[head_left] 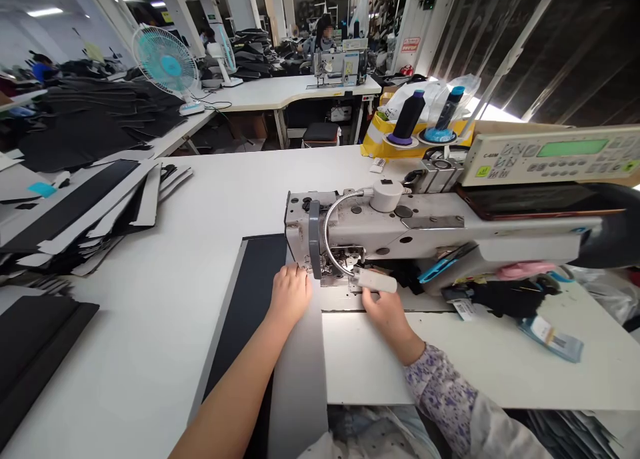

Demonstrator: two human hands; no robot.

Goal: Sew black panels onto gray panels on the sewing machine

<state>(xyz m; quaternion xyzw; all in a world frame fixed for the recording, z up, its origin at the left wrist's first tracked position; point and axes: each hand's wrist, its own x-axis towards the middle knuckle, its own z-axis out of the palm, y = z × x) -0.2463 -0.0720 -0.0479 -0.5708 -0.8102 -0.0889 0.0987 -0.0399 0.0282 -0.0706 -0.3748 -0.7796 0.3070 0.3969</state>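
A sewing machine (345, 226) stands on the white table, with a small lamp (377, 280) on a bent metal neck near its needle area. A long dark panel with grey edges (300, 366) lies on the table and reaches up to the machine head. On that panel, just left of the needle area, rests my left hand (291, 291), palm down, fingers close together and tips partly hidden. My right hand (387, 312) is beside the lamp at the machine bed, its fingers partly covered by the lamp; what they touch is hidden.
Stacked grey and black pieces (115, 206) lie on the left, with a folded black piece (40, 352) nearer. Thread cones (407, 119) and a control panel (555, 154) stand behind the machine. A blue packet (553, 339) is at right. Beyond are a fan (170, 66) and a person (325, 39).
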